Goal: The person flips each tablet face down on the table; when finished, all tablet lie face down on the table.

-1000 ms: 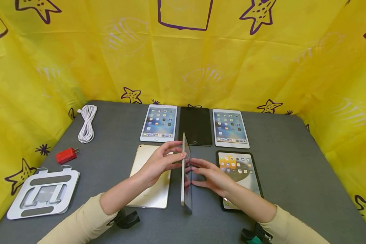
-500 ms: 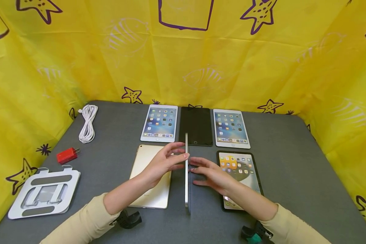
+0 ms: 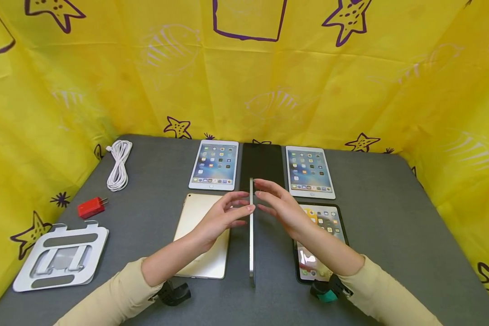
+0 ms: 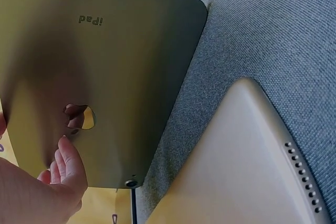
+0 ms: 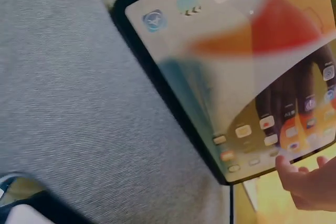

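Note:
A tablet [image 3: 251,244] stands upright on its long edge in mid-table, seen edge-on in the head view. Its grey back [image 4: 121,77] with an "iPad" mark fills the left wrist view; its lit screen [image 5: 231,87] faces the right wrist camera. My left hand [image 3: 220,219] steadies it from the left, thumb over the upper edge and fingertips against the back. On the screen side, my right hand [image 3: 287,210] has its loosely bent fingers close to the far end. Flat beneath my forearms lie a gold tablet [image 3: 189,222] at left and a black-framed tablet [image 3: 332,219] at right.
Along the back lie two white tablets, one left [image 3: 213,165] and one right [image 3: 309,170], with a dark tablet [image 3: 262,163] between them. At left are a coiled white cable [image 3: 119,165], a red charger [image 3: 91,207] and a folded stand [image 3: 61,256]. Yellow cloth [image 3: 244,90] surrounds the table.
The tablet has turned from showing some of its screen to edge-on and shifted slightly right. My right hand has slid along it toward the far end. My left hand stays at its edge.

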Motion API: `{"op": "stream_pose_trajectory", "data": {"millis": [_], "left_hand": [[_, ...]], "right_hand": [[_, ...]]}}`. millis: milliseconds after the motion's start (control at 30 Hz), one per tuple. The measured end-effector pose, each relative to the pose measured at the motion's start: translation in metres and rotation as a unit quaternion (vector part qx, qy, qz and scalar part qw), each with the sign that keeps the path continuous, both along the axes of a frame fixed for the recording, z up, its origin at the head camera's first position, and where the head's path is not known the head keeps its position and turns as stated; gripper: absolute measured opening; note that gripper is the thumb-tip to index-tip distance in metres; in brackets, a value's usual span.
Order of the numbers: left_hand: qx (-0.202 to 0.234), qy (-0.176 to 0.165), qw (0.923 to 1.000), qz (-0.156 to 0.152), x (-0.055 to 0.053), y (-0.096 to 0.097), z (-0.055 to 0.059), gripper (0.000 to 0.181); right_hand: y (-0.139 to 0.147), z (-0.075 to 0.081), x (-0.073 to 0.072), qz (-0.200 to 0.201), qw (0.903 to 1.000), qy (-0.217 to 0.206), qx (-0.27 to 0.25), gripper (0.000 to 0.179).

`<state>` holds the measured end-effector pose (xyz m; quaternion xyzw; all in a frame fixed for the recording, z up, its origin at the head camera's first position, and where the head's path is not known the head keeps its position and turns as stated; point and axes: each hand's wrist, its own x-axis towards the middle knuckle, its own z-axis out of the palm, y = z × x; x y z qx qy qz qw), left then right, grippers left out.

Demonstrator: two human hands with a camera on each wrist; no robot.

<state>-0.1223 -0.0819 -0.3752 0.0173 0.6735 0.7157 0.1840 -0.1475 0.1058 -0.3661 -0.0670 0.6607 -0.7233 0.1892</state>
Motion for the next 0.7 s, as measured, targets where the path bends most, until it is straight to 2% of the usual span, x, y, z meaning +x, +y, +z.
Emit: {"op": "stream_pose_trajectory", "data": {"millis": [400,533,633,700], "left_hand": [[0.0,0.002,1.0,0.003,0.0,0.004,0.0,0.052],[-0.007,0.013,0.9999,0.007,0.001,0.006,-0.002,0.05],[-0.019,0.034,0.9991,0.014,0.004,0.008,-0.005,0.048],[-0.037,0.066,0.9967,0.03,0.007,0.009,-0.005,0.045]], "right_hand": [[-0.01,0.001,-0.009,-0.016,0.9993,0.018,0.03,0.048],[-0.009,0.0,-0.01,-0.014,0.999,0.017,0.039,0.045],[-0.007,-0.001,-0.011,-0.008,0.999,0.018,0.041,0.043],[-0.007,-0.002,-0.011,-0.002,0.999,0.021,0.04,0.044]]}}
